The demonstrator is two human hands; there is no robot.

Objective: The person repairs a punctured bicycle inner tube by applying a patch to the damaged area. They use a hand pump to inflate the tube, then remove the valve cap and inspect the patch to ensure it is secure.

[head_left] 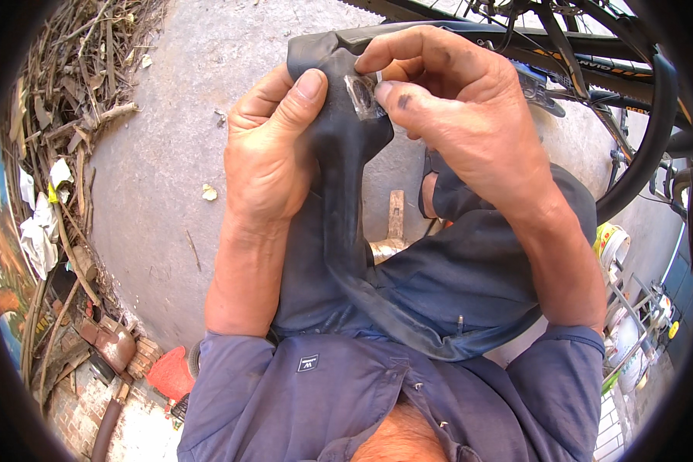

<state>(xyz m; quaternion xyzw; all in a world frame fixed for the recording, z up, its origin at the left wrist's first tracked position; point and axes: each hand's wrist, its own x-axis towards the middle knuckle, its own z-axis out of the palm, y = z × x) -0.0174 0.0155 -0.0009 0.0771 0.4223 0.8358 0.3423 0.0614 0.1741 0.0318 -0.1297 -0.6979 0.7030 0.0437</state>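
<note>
Two hands fill the middle of my view, raised over the lap and both clamped on a black inner tube. The tube is the biggest thing I follow: matte, dusty rubber, flattened and folded, running from the fingers down across dark blue trousers and curving toward the right hip. My left hand wraps its upper fold, thumb pressed flat on the rubber. My right hand pinches the same fold from the other side, fingertips smudged with dark grime. Between the two thumbs sits a small greyish patch, roughly square, lying on the tube's surface. Behind the hands, a bicycle wheel with a black tyre arcs along the right edge above bare concrete ground. A heap of dry sticks lies to the left.
</note>
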